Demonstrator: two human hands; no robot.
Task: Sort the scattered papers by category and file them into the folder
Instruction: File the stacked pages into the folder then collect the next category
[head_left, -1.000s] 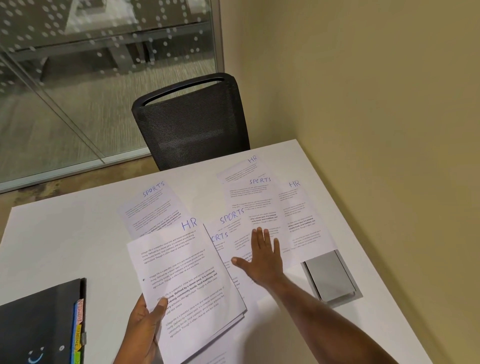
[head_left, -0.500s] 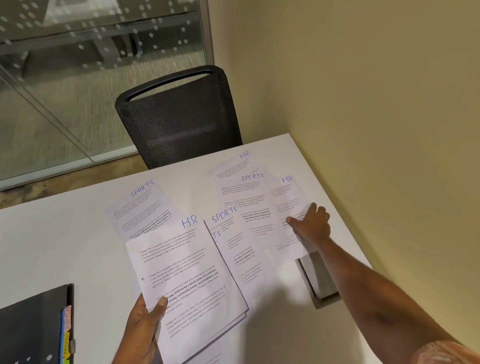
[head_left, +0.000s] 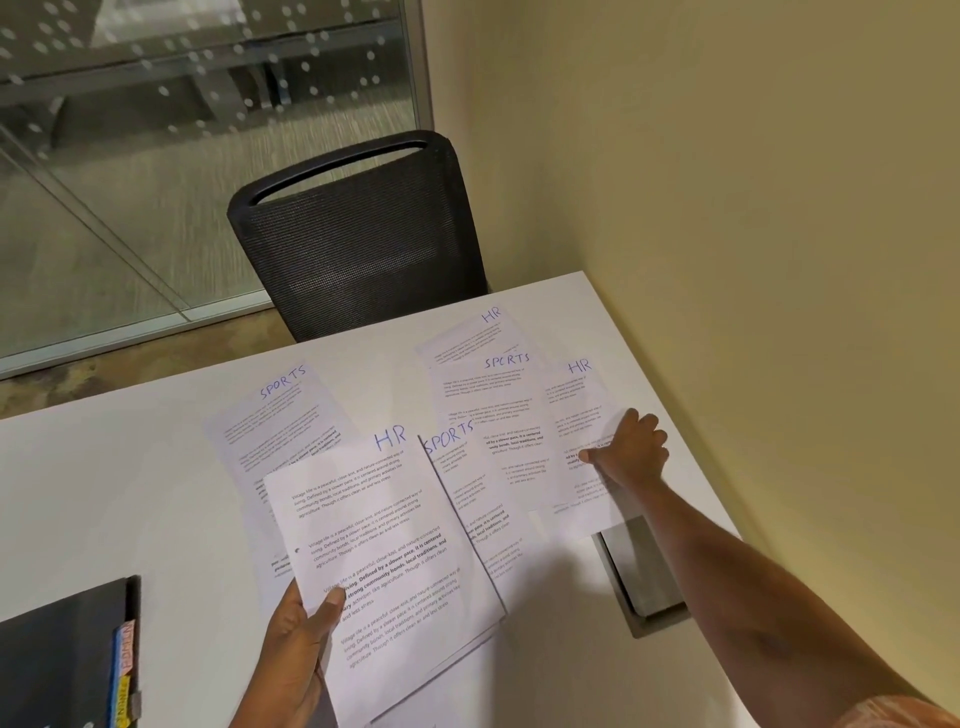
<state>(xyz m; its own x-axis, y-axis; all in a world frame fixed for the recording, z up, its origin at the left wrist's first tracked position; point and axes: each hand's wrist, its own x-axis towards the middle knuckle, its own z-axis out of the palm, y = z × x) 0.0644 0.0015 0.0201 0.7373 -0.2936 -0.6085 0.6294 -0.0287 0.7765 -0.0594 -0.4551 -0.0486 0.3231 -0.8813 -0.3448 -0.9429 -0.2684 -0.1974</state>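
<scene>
My left hand (head_left: 304, 657) holds up a stack of printed sheets, the top one headed HR (head_left: 374, 540), thumb on its lower left corner. My right hand (head_left: 631, 452) reaches to a single HR sheet (head_left: 579, 415) at the right of the white table (head_left: 104, 493); the thumb presses its face and the fingers curl round its right edge. Flat on the table lie a SPORTS sheet (head_left: 283, 410) at the left, two overlapping SPORTS sheets (head_left: 480, 467) in the middle and another HR sheet (head_left: 470, 332) at the back. The black folder (head_left: 62, 654) with coloured tabs lies at the lower left.
A black mesh chair (head_left: 358, 234) stands behind the table's far edge. A grey metal cable hatch (head_left: 647, 577) is set into the table under my right forearm. A beige wall runs close along the table's right side; a glass partition is at the back left.
My right hand left the middle SPORTS sheets, moved right to the single HR sheet and curled its fingers round that sheet's edge. My left hand kept the HR stack still.
</scene>
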